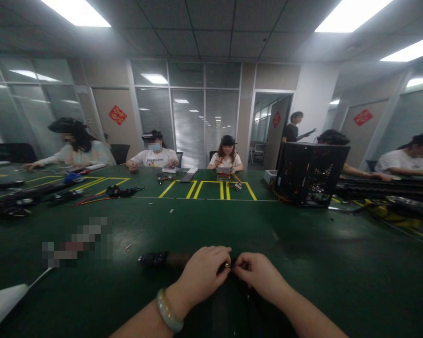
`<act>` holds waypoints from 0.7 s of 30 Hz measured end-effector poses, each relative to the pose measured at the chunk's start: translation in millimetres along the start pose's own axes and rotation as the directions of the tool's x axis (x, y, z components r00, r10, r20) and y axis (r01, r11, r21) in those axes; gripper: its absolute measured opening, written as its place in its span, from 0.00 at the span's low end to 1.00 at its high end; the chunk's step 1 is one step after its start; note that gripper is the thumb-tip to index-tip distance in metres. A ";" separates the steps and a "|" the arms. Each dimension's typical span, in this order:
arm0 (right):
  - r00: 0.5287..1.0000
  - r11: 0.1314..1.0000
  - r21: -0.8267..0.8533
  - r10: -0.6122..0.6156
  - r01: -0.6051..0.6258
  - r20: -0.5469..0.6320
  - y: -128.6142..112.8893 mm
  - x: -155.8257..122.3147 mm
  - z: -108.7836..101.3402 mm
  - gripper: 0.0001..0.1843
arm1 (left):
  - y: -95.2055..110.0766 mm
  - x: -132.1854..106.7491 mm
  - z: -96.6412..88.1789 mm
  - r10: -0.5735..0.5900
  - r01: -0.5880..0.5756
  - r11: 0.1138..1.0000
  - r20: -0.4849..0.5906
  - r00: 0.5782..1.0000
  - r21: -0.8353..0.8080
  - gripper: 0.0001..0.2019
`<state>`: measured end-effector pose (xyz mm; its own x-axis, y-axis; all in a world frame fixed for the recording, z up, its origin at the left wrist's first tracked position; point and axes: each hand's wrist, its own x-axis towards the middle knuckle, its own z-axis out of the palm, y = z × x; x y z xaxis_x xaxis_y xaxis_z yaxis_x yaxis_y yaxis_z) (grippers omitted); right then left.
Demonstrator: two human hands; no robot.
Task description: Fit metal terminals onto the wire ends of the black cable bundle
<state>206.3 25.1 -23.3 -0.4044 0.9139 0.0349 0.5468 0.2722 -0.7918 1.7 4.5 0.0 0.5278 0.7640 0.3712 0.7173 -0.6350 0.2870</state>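
Observation:
My left hand (207,270), with a pale bangle (168,312) on its wrist, curls over the right end of a dark tube-shaped thing (178,259). The tube lies roughly level across the table and has a ringed black tip at its left end. Between the thumb and fingers of that hand shows a small gold-coloured round end (227,265). My right hand (257,273) is closed in a pinch just to the right of it, fingertips almost meeting those of the left hand. What the right fingers pinch is small, dark and hard to make out.
Dark cables and parts (118,191) lie at the far left. A black computer case (312,173) stands at the back right. Several people sit across the green table (197,225), which bears yellow tape marks. A white sheet-like object (3,305) lies front left.

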 end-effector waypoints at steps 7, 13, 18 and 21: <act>1.000 1.000 -0.017 -0.012 0.012 -0.015 -1.6 1.7 0.8 0.07 | -0.4 0.4 -0.3 0.011 -0.011 1.000 0.004 1.000 -0.004 0.05; 1.000 1.000 0.004 0.015 -0.015 0.000 0.9 2.4 1.3 0.07 | 0.1 1.2 -0.9 -0.015 0.015 1.000 -0.010 1.000 -0.008 0.09; 1.000 1.000 0.007 0.011 -0.011 0.001 -2.4 1.0 0.4 0.07 | 1.7 1.2 -3.8 -0.012 0.012 1.000 0.004 1.000 0.005 0.05; 1.000 1.000 0.005 0.005 -0.005 0.004 -4.1 0.4 -0.1 0.07 | 2.6 0.6 -4.8 -0.015 0.015 1.000 -0.004 1.000 -0.006 0.06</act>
<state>204.0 24.4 -20.0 -0.4048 0.9140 0.0282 0.5449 0.2658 -0.7953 1.7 2.7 5.2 0.5153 0.7727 0.3706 0.7221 -0.6244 0.2978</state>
